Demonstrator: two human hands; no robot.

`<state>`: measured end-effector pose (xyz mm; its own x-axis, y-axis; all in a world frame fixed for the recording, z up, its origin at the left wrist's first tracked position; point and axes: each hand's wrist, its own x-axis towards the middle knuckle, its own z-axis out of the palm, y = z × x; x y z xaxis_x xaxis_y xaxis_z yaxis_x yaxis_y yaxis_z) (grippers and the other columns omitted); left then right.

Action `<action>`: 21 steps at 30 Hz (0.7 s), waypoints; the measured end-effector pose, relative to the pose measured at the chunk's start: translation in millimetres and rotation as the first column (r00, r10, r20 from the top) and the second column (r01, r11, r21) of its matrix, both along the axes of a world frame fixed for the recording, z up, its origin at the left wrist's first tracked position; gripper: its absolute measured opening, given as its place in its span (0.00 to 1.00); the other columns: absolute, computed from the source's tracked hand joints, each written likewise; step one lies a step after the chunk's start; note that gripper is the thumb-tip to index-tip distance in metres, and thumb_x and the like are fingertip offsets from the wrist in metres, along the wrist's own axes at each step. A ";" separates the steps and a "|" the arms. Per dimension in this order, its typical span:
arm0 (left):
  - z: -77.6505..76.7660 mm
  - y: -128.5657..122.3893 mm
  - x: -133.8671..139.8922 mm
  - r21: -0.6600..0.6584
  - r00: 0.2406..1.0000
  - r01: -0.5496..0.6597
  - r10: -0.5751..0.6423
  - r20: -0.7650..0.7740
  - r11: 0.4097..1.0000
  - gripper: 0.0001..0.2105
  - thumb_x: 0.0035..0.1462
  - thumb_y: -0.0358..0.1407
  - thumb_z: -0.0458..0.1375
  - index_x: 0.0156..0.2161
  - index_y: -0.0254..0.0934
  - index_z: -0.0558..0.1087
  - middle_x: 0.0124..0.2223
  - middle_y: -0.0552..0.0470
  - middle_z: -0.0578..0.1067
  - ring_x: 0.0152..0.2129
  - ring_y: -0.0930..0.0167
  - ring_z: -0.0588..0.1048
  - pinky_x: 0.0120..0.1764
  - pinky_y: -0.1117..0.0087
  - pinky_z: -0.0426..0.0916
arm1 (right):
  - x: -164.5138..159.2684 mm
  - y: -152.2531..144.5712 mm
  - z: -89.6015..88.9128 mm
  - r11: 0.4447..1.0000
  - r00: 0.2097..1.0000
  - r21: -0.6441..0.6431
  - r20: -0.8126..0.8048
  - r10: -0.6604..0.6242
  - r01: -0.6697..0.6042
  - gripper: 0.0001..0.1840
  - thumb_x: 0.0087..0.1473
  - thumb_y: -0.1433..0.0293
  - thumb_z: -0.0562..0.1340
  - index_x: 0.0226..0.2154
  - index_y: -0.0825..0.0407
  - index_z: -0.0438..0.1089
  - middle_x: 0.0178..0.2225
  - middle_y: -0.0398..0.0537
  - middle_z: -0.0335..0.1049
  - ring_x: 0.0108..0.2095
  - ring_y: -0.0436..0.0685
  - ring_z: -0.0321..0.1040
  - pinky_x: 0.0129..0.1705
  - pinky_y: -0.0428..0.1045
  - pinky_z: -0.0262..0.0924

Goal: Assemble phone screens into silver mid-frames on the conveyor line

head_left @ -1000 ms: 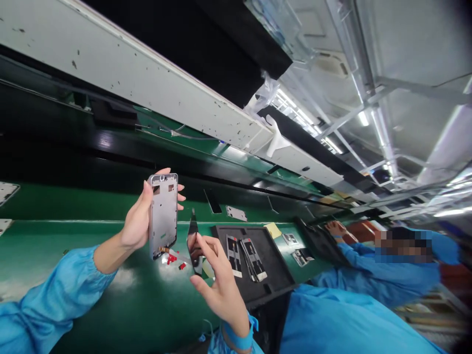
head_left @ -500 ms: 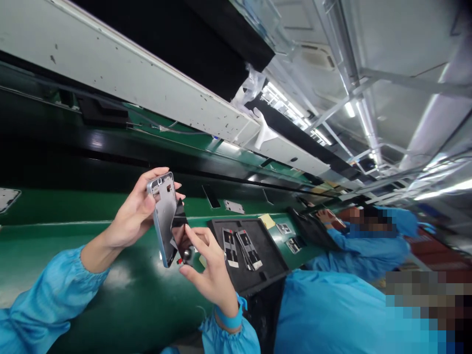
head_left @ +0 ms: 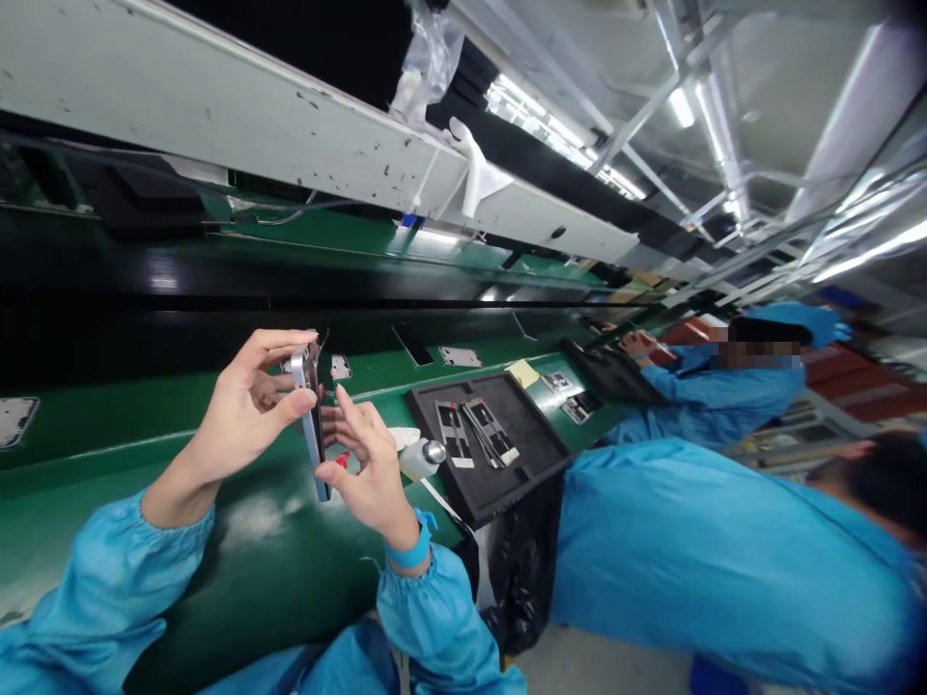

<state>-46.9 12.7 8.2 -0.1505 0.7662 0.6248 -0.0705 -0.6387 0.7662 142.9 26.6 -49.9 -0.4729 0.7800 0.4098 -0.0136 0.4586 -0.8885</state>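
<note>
A phone frame [head_left: 313,432] with a silvery-blue edge is held upright, turned almost edge-on to me. My left hand [head_left: 242,410] is closed round its upper part, thumb on the near edge and fingers behind. Against the lower part rests my right hand [head_left: 373,473], its thumb at the near edge and its fingers on the far face. A thin dark panel [head_left: 327,367] shows beside the frame's top; how it joins the frame is hidden. Just right of my right hand is a pale bottle [head_left: 420,458] with a shiny metal top.
A black foam tray [head_left: 525,430] holds several flat phone parts [head_left: 489,434]. Along the green bench [head_left: 238,579] lie a dark screen [head_left: 412,344], a silver plate [head_left: 460,357] and another plate [head_left: 15,421]. Co-workers in blue [head_left: 695,541] sit to the right.
The phone frame has turned from showing its inner face to nearly edge-on. My right hand has moved left and closed against its lower part, uncovering the bottle. The view has shifted.
</note>
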 end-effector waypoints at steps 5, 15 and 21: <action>0.5 0.0 -0.3 -0.008 0.998 -0.049 0.049 0.025 0.999 0.21 0.59 0.45 0.72 0.54 0.41 0.78 0.54 0.41 0.80 0.49 0.59 0.82 0.42 0.67 0.82 | -4.7 1.0 2.7 0.994 0.996 0.082 0.050 -0.074 0.070 0.48 0.55 0.44 0.71 0.71 0.42 0.62 0.47 0.50 0.64 0.51 0.60 0.69 0.57 0.57 0.72; 1.7 -10.9 7.5 -0.008 0.986 0.134 -0.132 0.098 0.991 0.22 0.65 0.45 0.68 0.61 0.43 0.74 0.59 0.40 0.79 0.51 0.59 0.83 0.51 0.62 0.80 | -11.7 0.9 8.4 0.934 0.994 0.343 0.020 -0.111 0.098 0.40 0.60 0.50 0.71 0.70 0.39 0.65 0.65 0.57 0.59 0.50 0.61 0.73 0.53 0.58 0.74; 6.7 -20.4 28.7 -0.090 0.886 0.258 -0.199 0.418 0.962 0.26 0.70 0.59 0.52 0.58 0.44 0.75 0.53 0.42 0.83 0.46 0.58 0.84 0.48 0.53 0.82 | -10.0 -13.5 13.7 0.876 0.976 0.458 0.068 -0.205 0.152 0.33 0.69 0.50 0.61 0.72 0.36 0.61 0.74 0.59 0.40 0.49 0.60 0.71 0.53 0.61 0.73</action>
